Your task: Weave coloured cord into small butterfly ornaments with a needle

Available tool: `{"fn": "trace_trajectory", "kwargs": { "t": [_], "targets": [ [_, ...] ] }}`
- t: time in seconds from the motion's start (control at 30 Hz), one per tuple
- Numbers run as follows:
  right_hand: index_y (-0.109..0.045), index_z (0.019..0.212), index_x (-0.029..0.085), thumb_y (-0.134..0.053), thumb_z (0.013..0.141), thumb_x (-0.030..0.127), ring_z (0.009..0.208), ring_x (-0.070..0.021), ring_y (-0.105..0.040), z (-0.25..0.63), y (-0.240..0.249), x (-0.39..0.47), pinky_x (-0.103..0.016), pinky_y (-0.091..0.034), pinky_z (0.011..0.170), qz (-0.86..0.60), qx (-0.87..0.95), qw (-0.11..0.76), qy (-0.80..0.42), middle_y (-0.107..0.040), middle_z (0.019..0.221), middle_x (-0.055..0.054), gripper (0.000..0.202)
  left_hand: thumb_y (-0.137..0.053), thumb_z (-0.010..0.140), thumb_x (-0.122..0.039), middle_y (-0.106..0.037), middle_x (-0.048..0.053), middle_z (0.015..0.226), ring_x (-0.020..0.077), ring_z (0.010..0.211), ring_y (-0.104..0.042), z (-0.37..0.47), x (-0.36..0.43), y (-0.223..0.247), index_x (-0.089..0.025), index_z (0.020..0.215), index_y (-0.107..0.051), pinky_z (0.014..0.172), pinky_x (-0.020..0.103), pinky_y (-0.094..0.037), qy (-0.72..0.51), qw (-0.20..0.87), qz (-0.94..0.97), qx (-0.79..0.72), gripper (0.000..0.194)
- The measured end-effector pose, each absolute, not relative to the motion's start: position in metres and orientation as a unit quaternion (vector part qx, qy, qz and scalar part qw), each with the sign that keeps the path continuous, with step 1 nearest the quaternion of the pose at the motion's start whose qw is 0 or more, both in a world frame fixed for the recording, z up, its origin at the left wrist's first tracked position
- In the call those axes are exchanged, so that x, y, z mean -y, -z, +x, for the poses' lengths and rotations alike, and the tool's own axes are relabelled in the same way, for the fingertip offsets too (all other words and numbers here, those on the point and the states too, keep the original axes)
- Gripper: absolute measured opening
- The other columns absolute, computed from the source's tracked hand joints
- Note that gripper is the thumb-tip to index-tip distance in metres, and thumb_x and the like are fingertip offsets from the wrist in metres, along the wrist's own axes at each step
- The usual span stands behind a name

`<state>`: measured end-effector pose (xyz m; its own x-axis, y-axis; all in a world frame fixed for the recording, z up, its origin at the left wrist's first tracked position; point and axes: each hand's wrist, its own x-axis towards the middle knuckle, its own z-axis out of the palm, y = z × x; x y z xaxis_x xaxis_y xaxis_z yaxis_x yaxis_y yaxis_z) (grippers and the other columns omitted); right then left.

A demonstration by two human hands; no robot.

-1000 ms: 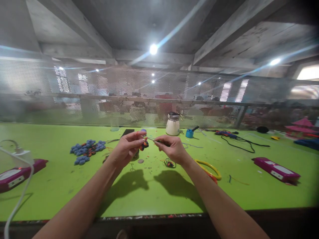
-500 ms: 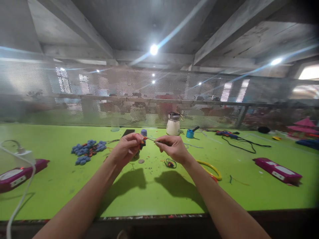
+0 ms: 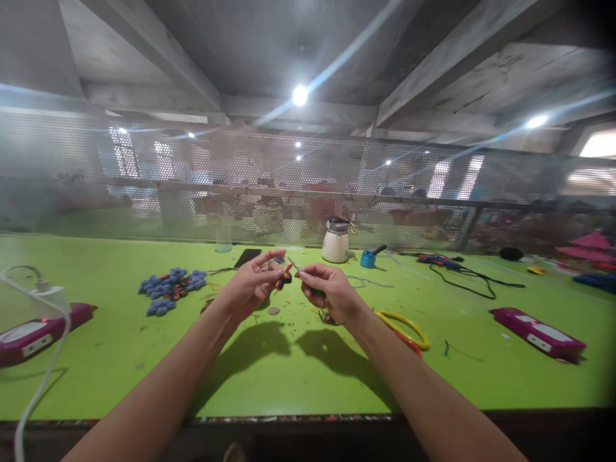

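At twelve o'clock, my left hand [image 3: 250, 283] pinches the small navy-and-orange piece [image 3: 285, 280], probably light, soft and best gripped by its edge, while my right hand [image 3: 333, 290] clamps a thin tool [image 3: 294, 264].

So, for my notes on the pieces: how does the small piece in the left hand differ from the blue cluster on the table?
The held piece looks smaller and mostly dark; the blue cluster is larger and mostly blue. The held piece is in the left hand; the blue cluster lies on the green table. Both show some orange.
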<state>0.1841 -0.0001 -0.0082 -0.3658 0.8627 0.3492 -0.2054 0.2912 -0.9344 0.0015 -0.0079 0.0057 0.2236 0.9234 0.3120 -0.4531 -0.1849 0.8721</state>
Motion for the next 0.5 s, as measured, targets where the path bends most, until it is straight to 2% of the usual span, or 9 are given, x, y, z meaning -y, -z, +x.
{"fn": "trace_trajectory", "kwargs": {
  "t": [0.07,0.17,0.33,0.4,0.5],
  "targets": [
    [-0.059,0.083,0.015,-0.072,0.07,0.044,0.033,-0.003,-0.032,0.1825,0.0078,0.0006,-0.018,-0.017,0.033,-0.267,0.627,0.502,-0.532,-0.053,0.05,0.006,0.034,-0.078,0.064,-0.004,-0.067,-0.001,0.07,0.0094,0.062,-0.061,0.0038,0.01,-0.0067,-0.013,0.125,-0.054,0.059,0.018,-0.047,-0.587,0.578,0.516,-0.237,0.066],
    [-0.056,0.081,0.016,-0.07,0.071,0.044,0.032,-0.0031,-0.032,0.1796,0.0079,0.001,-0.018,-0.019,0.032,-0.276,0.632,0.509,-0.515,-0.054,0.051,0.007,0.033,-0.077,0.064,-0.004,-0.068,-0.001,0.071,0.0107,0.063,-0.061,0.0072,0.0124,-0.0075,-0.01,0.136,-0.043,0.062,0.021,-0.048,-0.592,0.549,0.536,-0.249,0.08],
    [-0.055,0.081,0.017,-0.065,0.075,0.038,0.033,-0.0046,-0.038,0.177,0.0098,-0.0007,-0.018,-0.025,0.034,-0.287,0.658,0.516,-0.468,-0.057,0.052,0.006,0.024,-0.078,0.063,-0.006,-0.067,0.0,0.068,0.012,0.061,-0.059,0.0092,0.0115,-0.0061,-0.008,0.142,-0.037,0.061,0.023,-0.046,-0.586,0.505,0.576,-0.264,0.088],
    [-0.058,0.088,0.017,-0.064,0.076,0.032,0.033,-0.0049,-0.037,0.1773,0.0095,-0.0006,-0.019,-0.026,0.035,-0.292,0.669,0.517,-0.448,-0.056,0.051,0.007,0.02,-0.079,0.063,-0.008,-0.066,-0.001,0.066,0.0123,0.059,-0.058,0.0089,0.0113,-0.0053,-0.009,0.145,-0.033,0.06,0.024,-0.046,-0.58,0.494,0.59,-0.269,0.093],
    [-0.064,0.101,0.016,-0.064,0.075,0.022,0.036,-0.0055,-0.039,0.1778,0.0074,0.0013,-0.02,-0.028,0.037,-0.3,0.68,0.517,-0.425,-0.056,0.049,0.007,0.027,-0.076,0.065,-0.012,-0.063,-0.002,0.065,0.0121,0.056,-0.056,0.0085,0.0116,-0.0049,-0.011,0.149,-0.024,0.06,0.026,-0.046,-0.555,0.458,0.63,-0.292,0.098]
  ]
}}
